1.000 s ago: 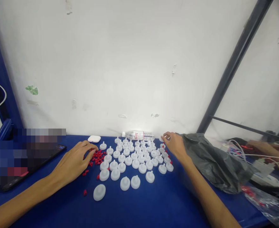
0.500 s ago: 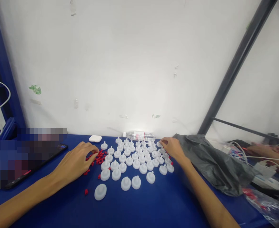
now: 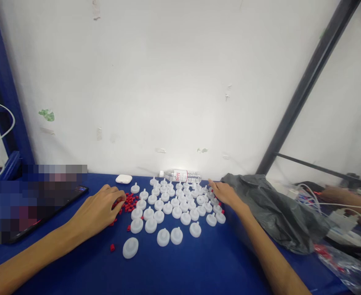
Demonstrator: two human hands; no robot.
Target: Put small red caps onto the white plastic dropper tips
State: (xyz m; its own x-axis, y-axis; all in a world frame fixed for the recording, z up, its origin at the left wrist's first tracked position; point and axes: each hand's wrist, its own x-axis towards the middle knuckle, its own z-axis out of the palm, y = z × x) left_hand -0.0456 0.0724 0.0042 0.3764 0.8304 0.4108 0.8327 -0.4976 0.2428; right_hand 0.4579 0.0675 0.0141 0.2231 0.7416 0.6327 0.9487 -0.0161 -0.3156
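Observation:
My left hand [image 3: 102, 207] rests at the left edge of a pile of small red caps [image 3: 130, 203]. Its thumb and fingers are curled together in a pinch, and whatever lies between them is hidden. To the right of the pile, many white funnel-shaped caps [image 3: 177, 212] stand with their nozzles up. My right hand [image 3: 225, 192] is at the back right of this group, beside a white cap [image 3: 205, 189]. Its index finger is stretched out, and the other fingers are partly hidden. Small red pieces [image 3: 222, 211] show among the white caps along the right edge.
A clear plastic bottle [image 3: 180, 175] lies against the wall, with a white case [image 3: 124, 179] left of it. A phone [image 3: 51, 213] lies far left. On the right are a grey plastic bag [image 3: 279, 213], cables with a power strip [image 3: 346, 233] and a clear bag [image 3: 343, 262].
My right hand moved left to a white cap at the back, then drew back slightly right with its index finger extended. My left hand's fingers closed together at the red pile.

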